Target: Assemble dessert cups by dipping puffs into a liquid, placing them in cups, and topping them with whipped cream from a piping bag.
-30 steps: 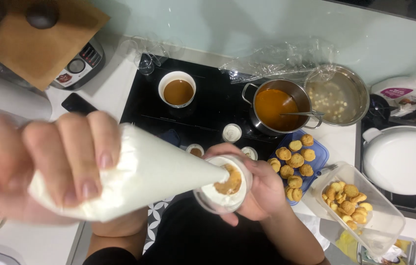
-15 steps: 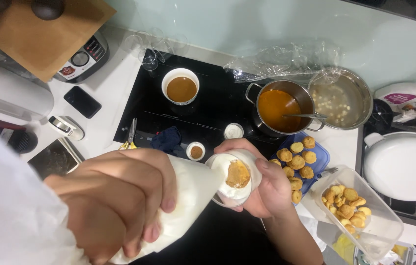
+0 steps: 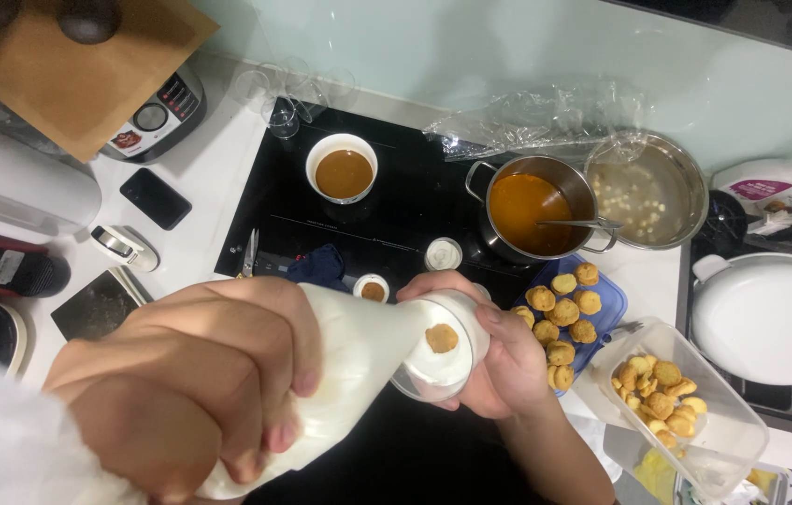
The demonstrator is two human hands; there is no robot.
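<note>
White, soft piping bag (image 3: pixel 359 360) is squeezed mid-body in the left hand (image 3: pixel 190 393), tip inside the small cup (image 3: pixel 443 351) gripped sideways by the right hand (image 3: pixel 508 360) above the dark surface (image 3: pixel 396 210); probably limp, slippery, best held behind the filling.

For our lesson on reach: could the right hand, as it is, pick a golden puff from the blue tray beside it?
Probably not as things stand: the right hand is wrapped around the small cup, so its fingers are occupied. The blue tray of golden puffs lies close by, with nothing in between.
</note>
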